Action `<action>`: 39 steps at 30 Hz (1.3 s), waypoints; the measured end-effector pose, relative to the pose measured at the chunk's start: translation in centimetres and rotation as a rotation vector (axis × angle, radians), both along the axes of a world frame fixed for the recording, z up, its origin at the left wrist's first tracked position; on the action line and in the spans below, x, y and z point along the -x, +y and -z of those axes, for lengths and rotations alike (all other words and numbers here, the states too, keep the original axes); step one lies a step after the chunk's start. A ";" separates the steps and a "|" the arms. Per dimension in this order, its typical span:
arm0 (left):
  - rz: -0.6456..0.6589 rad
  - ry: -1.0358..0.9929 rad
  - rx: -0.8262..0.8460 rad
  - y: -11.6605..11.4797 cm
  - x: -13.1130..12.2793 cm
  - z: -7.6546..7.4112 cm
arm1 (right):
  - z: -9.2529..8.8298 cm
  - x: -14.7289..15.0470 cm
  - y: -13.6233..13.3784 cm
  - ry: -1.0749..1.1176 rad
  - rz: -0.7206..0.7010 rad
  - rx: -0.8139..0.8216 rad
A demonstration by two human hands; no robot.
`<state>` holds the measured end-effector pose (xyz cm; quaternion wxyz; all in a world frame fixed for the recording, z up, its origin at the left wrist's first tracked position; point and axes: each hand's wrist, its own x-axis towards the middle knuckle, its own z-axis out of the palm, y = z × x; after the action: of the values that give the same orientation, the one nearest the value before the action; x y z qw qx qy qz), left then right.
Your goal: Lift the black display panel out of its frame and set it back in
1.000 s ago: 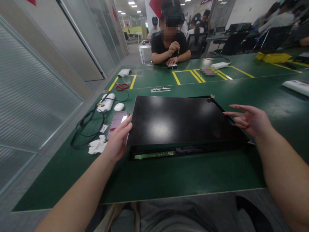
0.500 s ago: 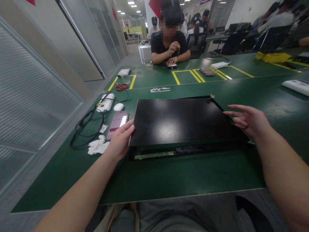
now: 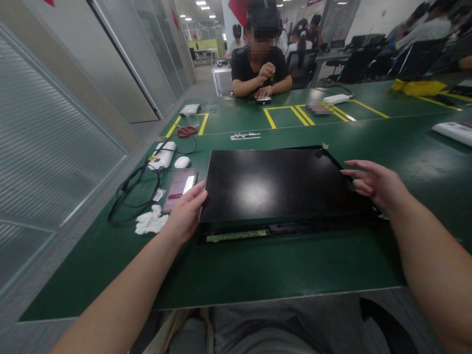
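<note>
- So the main thing here is a glossy black rectangular flat panel (image 3: 275, 184), sitting right over a shallow black frame (image 3: 313, 225); its near edge doesn't cover the frame's front strip. Can't tell how much of it actually touches the frame.
- In that uncovered strip you can see a long, narrow green circuit board (image 3: 236, 236), toward the left end.
- Left hand (image 3: 186, 214) has the panel pinched at its left edge, fingers pretty much closed on it.
- Right hand (image 3: 381, 184) is half open at the right edge, a couple of fingers stretched out, others curled. Can't tell if it's gripping anything.
- Just beside the left hand: a phone with a lit pinkish screen (image 3: 180, 189) and some crumpled white material (image 3: 150, 220).
- Past the phone, a smooth white oval object (image 3: 182, 162), then red-handled scissors (image 3: 187, 132).
- It's all on a dark green table (image 3: 280, 275); a person in a black top (image 3: 238, 73) sits across it.
</note>
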<state>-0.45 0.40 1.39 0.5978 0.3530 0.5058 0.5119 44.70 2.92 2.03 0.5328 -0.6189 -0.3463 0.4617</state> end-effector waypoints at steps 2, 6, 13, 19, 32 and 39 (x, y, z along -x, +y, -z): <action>-0.006 0.005 0.015 0.0 0.0 0.0 | 0.1 -0.1 0.0 -0.011 -0.007 0.000; -0.037 -0.005 0.035 0.0 -0.1 0.0 | 0.3 0.0 0.1 -0.058 -0.011 0.006; -0.025 -0.018 0.035 0.0 -0.3 -0.2 | 0.8 -0.1 0.1 -0.197 -0.046 -0.019; -0.024 -0.018 0.038 0.0 -0.3 -0.1 | 0.2 -1.0 -0.3 -0.163 -0.015 -0.030; 0.008 -0.002 -0.008 0.2 0.2 0.8 | 1.3 -2.5 0.9 -0.715 0.062 0.189; 0.004 -0.007 0.009 0.0 -0.1 0.5 | 1.1 -2.5 1.2 -0.991 -0.085 0.318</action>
<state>-0.38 0.40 0.92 0.6021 0.3494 0.5055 0.5097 47.21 4.13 0.93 0.1851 -0.8219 -0.5072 0.1817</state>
